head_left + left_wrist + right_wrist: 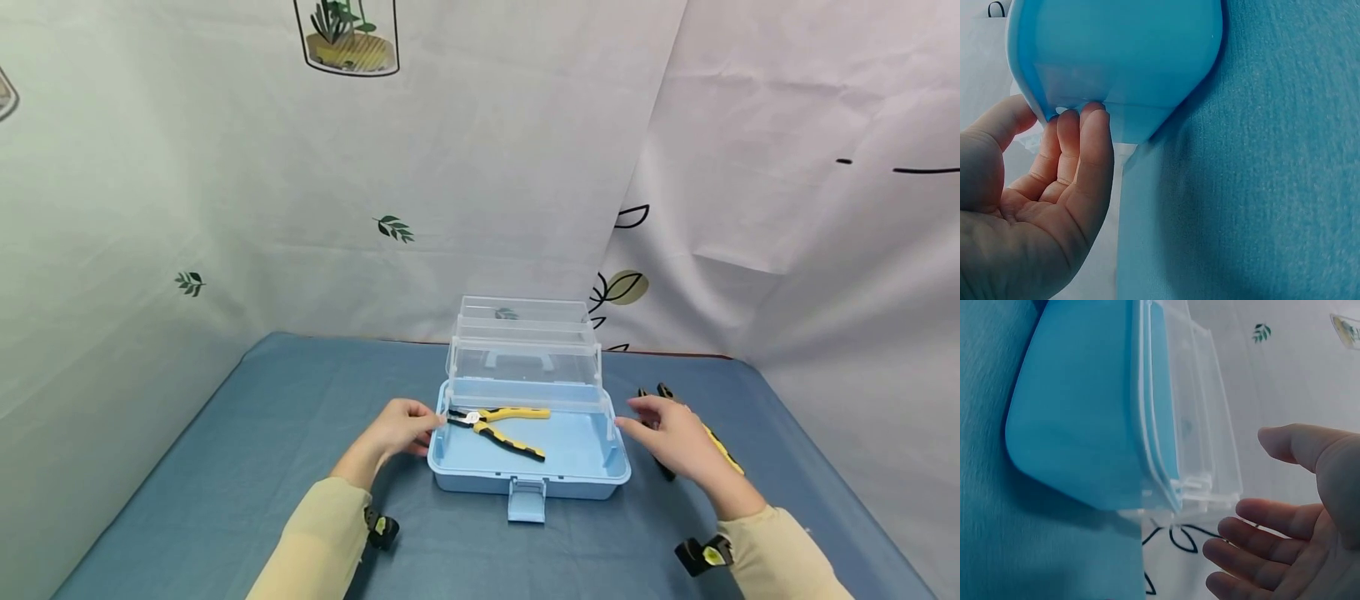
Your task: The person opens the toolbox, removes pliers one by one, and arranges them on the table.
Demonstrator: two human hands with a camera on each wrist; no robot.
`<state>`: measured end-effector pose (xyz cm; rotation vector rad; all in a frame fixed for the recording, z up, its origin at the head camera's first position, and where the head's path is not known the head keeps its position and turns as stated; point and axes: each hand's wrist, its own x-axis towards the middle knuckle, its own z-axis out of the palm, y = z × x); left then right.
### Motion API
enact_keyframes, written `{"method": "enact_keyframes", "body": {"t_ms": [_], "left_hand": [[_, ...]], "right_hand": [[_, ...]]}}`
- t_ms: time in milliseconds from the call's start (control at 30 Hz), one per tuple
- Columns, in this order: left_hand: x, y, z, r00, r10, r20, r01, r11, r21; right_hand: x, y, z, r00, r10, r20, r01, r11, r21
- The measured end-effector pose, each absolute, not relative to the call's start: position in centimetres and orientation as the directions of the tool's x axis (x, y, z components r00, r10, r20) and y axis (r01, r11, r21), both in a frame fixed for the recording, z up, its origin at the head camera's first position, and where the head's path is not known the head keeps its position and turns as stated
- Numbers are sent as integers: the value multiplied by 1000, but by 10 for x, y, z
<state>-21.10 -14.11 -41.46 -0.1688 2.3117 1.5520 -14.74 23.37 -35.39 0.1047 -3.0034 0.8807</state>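
A light blue toolbox [577, 487] with its clear lid and trays raised stands in the middle of the table in the head view. Inside lies a pair of pliers [510, 412] with yellow and black handles, spread apart. My left hand [401, 425] grips the box's left rim, thumb on the edge and fingers [1094, 134] curled against the side wall beneath it. On the other side, my right hand [675, 433] is beside the right rim, its fingers [1260, 544] extended and apart from the box in the right wrist view.
Partly behind my right hand, yellow-and-black handled tools [723, 450] lie on the blue tablecloth [300, 417]. A white patterned cloth [480, 167] hangs behind and along the sides. The box's front latch [527, 500] hangs down toward me.
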Motion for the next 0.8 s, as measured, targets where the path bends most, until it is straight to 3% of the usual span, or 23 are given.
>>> {"method": "enact_keyframes", "body": {"t_ms": [300, 800], "left_hand": [[-211, -141, -415, -933, 88, -348, -290, 387, 875], [-211, -142, -416, -933, 98, -346, -287, 380, 879]], "right_hand": [[-151, 215, -344, -995, -99, -30, -67, 837, -543], [-165, 187, -346, -956, -288, -51, -219, 821, -528]]}}
